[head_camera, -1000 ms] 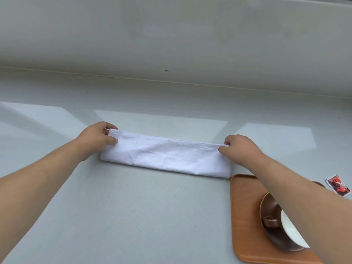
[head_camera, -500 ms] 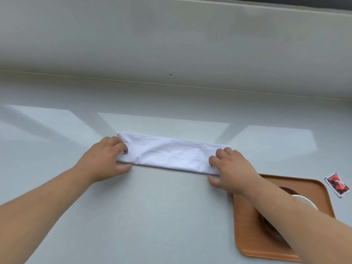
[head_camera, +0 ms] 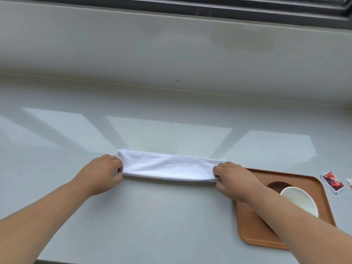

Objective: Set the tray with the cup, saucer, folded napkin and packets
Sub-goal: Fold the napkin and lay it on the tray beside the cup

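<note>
Head view of the napkin fold in progress. We see the white napkin (head_camera: 169,167), already folded to a long narrow strip, lying on the pale tabletop (head_camera: 152,216) with its right end just beside the far left corner of the orange tray (head_camera: 312,180). The left hand (head_camera: 103,173) pinches the strip's left end between thumb and fingers; the right hand (head_camera: 231,177) pinches the right end likewise, so both hands are closed on cloth and hold it taut. On the tray stand the brown saucer (head_camera: 274,185) and the white cup (head_camera: 299,200), both partly hidden by the right forearm. A red packet (head_camera: 332,181) lies on the tabletop just right of the tray, with a sliver of a second, pale item at the frame edge that we cannot identify. We judge that the napkin and packets have yet to reach the tray. The risks: uneven tension between the two hands could let the layers slip and open the fold; and the right forearm, crossing directly above the cup, could knock it off the saucer if lowered or swung carelessly.
</note>
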